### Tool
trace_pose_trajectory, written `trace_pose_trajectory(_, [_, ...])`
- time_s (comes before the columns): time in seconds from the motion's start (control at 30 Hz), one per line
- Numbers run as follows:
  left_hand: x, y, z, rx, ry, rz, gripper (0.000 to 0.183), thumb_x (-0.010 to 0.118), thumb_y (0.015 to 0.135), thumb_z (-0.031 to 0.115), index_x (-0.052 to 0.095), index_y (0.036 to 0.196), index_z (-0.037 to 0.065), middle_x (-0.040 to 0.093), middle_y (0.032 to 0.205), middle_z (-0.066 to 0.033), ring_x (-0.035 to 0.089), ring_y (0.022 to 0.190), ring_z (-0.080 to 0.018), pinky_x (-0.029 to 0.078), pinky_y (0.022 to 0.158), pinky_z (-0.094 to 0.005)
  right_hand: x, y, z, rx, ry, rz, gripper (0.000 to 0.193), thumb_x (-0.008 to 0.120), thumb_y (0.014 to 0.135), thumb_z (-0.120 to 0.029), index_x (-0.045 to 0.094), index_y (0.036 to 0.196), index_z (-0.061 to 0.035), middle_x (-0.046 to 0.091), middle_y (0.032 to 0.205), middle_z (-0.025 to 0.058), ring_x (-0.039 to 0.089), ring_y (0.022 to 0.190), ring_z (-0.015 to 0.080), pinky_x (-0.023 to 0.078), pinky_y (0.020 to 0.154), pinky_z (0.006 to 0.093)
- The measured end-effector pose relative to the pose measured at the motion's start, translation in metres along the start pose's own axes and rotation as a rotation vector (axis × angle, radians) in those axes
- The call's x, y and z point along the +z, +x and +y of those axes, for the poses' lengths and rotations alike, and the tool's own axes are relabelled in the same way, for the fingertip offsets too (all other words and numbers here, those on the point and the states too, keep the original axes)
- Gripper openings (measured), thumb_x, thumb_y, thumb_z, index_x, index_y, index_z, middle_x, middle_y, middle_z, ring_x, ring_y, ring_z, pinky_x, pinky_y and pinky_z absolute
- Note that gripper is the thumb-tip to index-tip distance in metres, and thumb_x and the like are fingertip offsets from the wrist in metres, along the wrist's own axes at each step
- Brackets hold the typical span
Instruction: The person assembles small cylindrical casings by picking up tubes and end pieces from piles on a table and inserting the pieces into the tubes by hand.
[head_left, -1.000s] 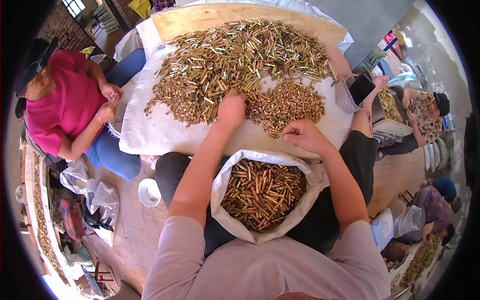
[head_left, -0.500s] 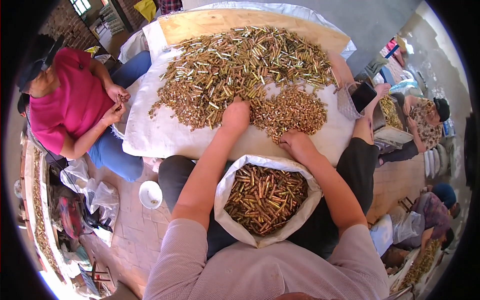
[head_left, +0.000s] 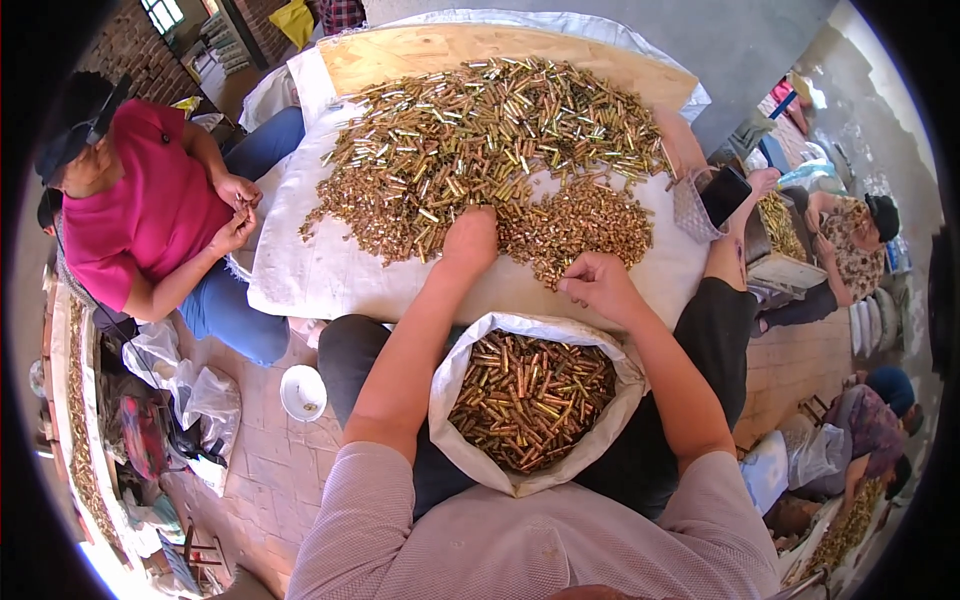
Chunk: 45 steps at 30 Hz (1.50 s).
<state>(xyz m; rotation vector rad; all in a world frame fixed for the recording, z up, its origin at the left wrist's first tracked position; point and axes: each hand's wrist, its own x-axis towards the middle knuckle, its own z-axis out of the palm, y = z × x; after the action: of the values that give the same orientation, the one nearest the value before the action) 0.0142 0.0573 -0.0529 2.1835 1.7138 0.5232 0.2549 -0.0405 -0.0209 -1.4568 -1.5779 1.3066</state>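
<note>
On the cloth-covered table [head_left: 310, 275] lies a broad heap of brass-coloured metal tubes [head_left: 500, 110], in front of which is a pile of much smaller brass pieces [head_left: 590, 225]. My left hand [head_left: 470, 240] is closed at the near edge of the heap, its fingertips hidden among the pieces. Just before the small-piece pile, my right hand [head_left: 597, 282] is held in a pinch; whatever lies between thumb and fingers is too small to name. A white woven sack [head_left: 445, 420] stands open between my legs, with many brass tubes [head_left: 530, 390] inside.
To the left sits a person in a pink top [head_left: 150, 190], hands together. A white bowl [head_left: 302, 392] is on the tiled floor. At the table's right corner are a woven basket [head_left: 692, 205] and a dark phone [head_left: 726, 195]. More people work at right.
My right hand has lifted slightly off the near edge of the small pieces, its fingers now pinched above the cloth. My left hand stays at the heap.
</note>
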Motion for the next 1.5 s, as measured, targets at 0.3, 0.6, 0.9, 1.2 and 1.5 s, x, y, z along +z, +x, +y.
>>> trace_pose_trajectory(0.3, [-0.023, -0.002, 0.008, -0.051, -0.379, -0.196, 0.03, 0.068, 0.083, 0.007, 0.067, 0.113, 0.005, 0.067, 0.099, -0.0167, 0.065, 0.087, -0.025, 0.053, 0.079, -0.0344, -0.002, 0.002, -0.012, 0.032, 0.466, -0.004, 0.009, 0.067, 0.093, -0.011, 0.063, 0.093, -0.0034, 0.063, 0.074, 0.0028, 0.058, 0.059, 0.0105, 0.048, 0.053, 0.025])
trace_pose_trajectory(0.6, [-0.042, -0.015, 0.031, -0.106, -1.326, -0.391, 0.027, 0.064, 0.093, 0.003, 0.059, 0.119, 0.0, 0.067, 0.095, -0.0046, 0.063, 0.083, -0.0121, 0.05, 0.073, -0.0257, 0.003, 0.002, -0.015, 0.007, 0.702, 0.03, 0.013, 0.068, 0.094, -0.017, 0.063, 0.099, -0.0053, 0.064, 0.078, 0.0037, 0.059, 0.062, 0.0118, 0.047, 0.054, 0.0252])
trace_pose_trajectory(0.9, [-0.047, -0.027, 0.045, -0.1, -1.486, -0.423, 0.025, 0.071, 0.09, 0.009, 0.062, 0.112, -0.001, 0.069, 0.092, -0.0069, 0.072, 0.082, -0.0197, 0.054, 0.072, -0.0288, 0.01, -0.002, -0.027, -0.028, 0.826, -0.033, 0.012, 0.068, 0.093, -0.017, 0.064, 0.097, -0.0062, 0.063, 0.076, 0.0042, 0.058, 0.062, 0.0119, 0.046, 0.053, 0.025])
trace_pose_trajectory(1.2, [-0.042, -0.028, 0.046, -0.096, -1.503, -0.46, 0.019, 0.075, 0.087, 0.011, 0.066, 0.1, 0.001, 0.07, 0.089, -0.0074, 0.072, 0.08, -0.0199, 0.056, 0.072, -0.0293, 0.012, -0.003, -0.029, -0.051, 0.891, -0.053, 0.011, 0.066, 0.095, -0.016, 0.063, 0.098, -0.0062, 0.061, 0.077, 0.003, 0.056, 0.063, 0.0113, 0.045, 0.053, 0.0239])
trace_pose_trajectory(1.5, [-0.045, -0.031, 0.049, -0.081, -1.466, -0.453, 0.015, 0.076, 0.086, 0.01, 0.067, 0.093, 0.0, 0.069, 0.084, -0.0079, 0.072, 0.075, -0.0194, 0.056, 0.068, -0.0286, 0.013, -0.007, -0.038, 0.004, 0.887, -0.015, 0.012, 0.068, 0.093, -0.017, 0.063, 0.096, -0.0066, 0.062, 0.076, 0.0027, 0.056, 0.062, 0.0103, 0.045, 0.052, 0.0234])
